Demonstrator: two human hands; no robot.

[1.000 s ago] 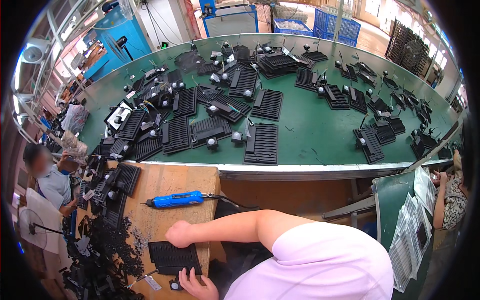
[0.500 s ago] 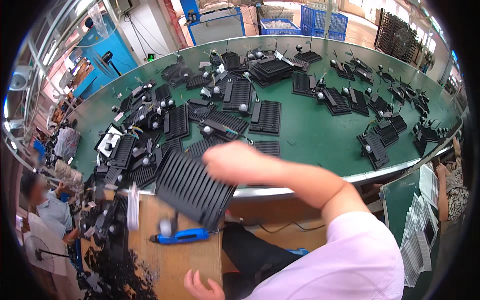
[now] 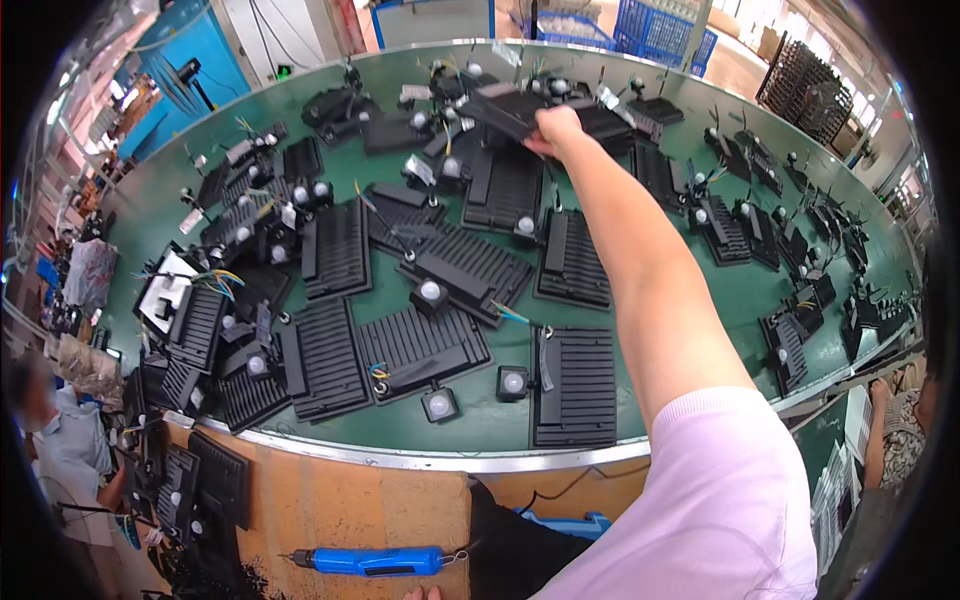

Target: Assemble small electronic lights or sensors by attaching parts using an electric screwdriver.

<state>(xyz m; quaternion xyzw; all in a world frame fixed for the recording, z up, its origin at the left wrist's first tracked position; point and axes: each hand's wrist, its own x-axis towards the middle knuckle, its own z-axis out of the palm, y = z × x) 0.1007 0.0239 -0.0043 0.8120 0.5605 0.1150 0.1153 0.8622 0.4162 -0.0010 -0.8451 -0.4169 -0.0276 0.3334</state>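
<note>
My right hand (image 3: 556, 132) reaches far across the green table, its fingers closed on the edge of a black floodlight housing (image 3: 497, 108). That housing is tilted over other lights, beside a stack of similar housings (image 3: 600, 122). Only the fingertips of my left hand (image 3: 424, 593) show at the bottom edge, by the wooden bench (image 3: 350, 500); the rest is out of the picture. Near them on the bench lies a blue electric screwdriver (image 3: 375, 561). Closer on the table lie ribbed black floodlights with round white sensors, such as one floodlight (image 3: 575, 385) under my forearm.
Many more floodlights with loose wires cover the green table (image 3: 680, 310). Black housings (image 3: 222, 478) rest at the bench's left side. A person (image 3: 75, 440) works at the left, another person (image 3: 900, 420) at the right. Blue crates (image 3: 650, 35) stand beyond the table.
My right hand has swung forward from the near edge to the far stack, with a black floodlight housing in it. My left hand has dropped almost out of view. The view has shifted.
</note>
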